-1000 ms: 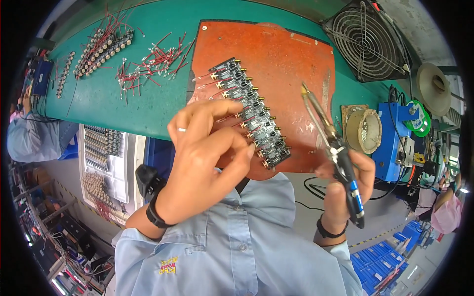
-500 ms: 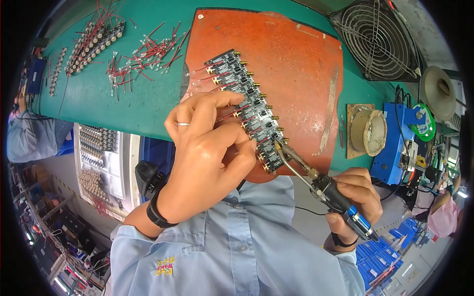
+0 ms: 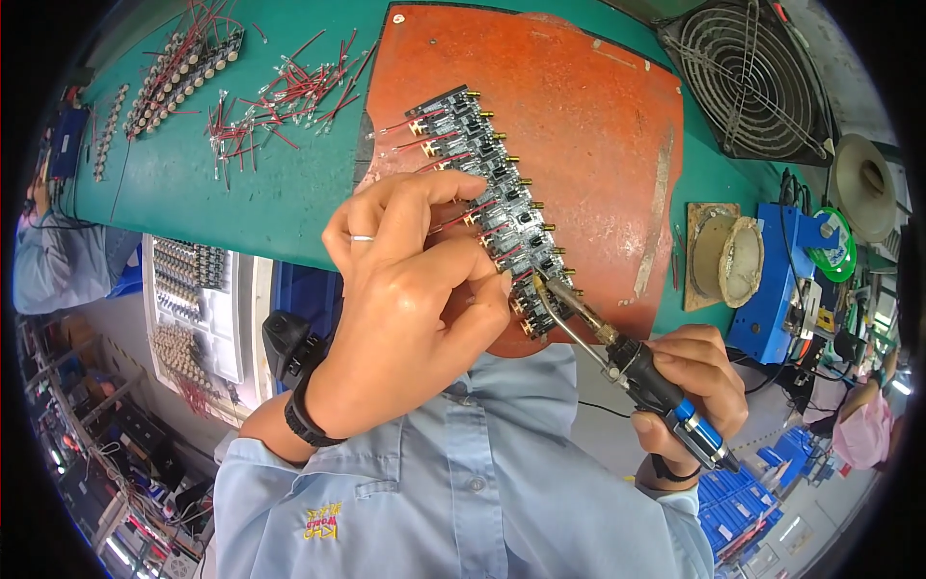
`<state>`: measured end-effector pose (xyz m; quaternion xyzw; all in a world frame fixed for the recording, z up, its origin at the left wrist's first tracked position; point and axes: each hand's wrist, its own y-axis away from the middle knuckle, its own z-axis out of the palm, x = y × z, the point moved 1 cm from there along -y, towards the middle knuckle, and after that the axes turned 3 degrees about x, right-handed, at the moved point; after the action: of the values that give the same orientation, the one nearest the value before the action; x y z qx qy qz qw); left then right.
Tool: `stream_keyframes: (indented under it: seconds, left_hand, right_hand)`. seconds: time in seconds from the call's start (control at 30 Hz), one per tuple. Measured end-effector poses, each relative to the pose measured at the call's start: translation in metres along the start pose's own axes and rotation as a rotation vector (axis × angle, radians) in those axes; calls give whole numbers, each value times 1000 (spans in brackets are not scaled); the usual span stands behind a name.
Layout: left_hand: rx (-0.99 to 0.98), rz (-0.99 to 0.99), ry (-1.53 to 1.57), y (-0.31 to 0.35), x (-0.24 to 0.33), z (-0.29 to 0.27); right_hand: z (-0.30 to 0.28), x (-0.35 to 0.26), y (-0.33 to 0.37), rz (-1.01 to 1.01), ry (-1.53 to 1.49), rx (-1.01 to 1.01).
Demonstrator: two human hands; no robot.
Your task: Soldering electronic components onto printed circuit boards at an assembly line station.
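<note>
A long strip of joined black circuit boards (image 3: pixel 502 198) lies slanted on the orange mat (image 3: pixel 579 135), with brass pins on its right edge and short red wires on its left. Over the strip's left side is my left hand (image 3: pixel 415 261), a ring on one finger; its thumb and forefinger are closed on a thin red wire (image 3: pixel 524 277) near the lower end. My right hand (image 3: pixel 699 391) grips a soldering iron (image 3: pixel 656 381) with a black and blue handle and a thin side tube. Its tip meets the strip just beside my left fingertips; the exact contact is too small to tell.
Loose red wires (image 3: pixel 289 92) lie on the green table (image 3: pixel 193 188) at left, near finished-looking strips (image 3: pixel 183 82). At right stand a fan (image 3: pixel 748 82), a round pot (image 3: pixel 728 261) and a blue device (image 3: pixel 762 280). A white tray (image 3: pixel 227 318) with boards sits lower left.
The mat and board strip sit slightly higher and further right in the picture. The iron's tip has shifted a little relative to the strip. Both hands keep their grips.
</note>
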<state>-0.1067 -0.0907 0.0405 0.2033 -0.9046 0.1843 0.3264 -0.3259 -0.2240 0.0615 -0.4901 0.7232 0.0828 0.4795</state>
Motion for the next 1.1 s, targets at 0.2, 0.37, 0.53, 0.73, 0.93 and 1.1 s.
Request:
stream_keyframes:
  seconds: [0.2, 0.37, 0.53, 0.73, 0.93, 1.1]
  left_hand:
    - [8, -1, 5, 0, -1, 1]
    - [7, 0, 11, 0, -1, 1]
    - [8, -2, 13, 1, -1, 1]
    - [8, -3, 14, 0, -1, 1]
    - [-2, 47, -28, 3, 0, 3]
    - [76, 57, -21, 3, -1, -2]
  right_hand:
    - [0, -2, -1, -16, 25, -12]
    - [-1, -2, 2, -6, 27, 6]
    - [-6, -1, 5, -13, 0, 54]
    - [-8, -1, 8, 9, 3, 33]
    - [-7, 1, 11, 41, 2, 110]
    - [6, 0, 10, 69, -96, 213]
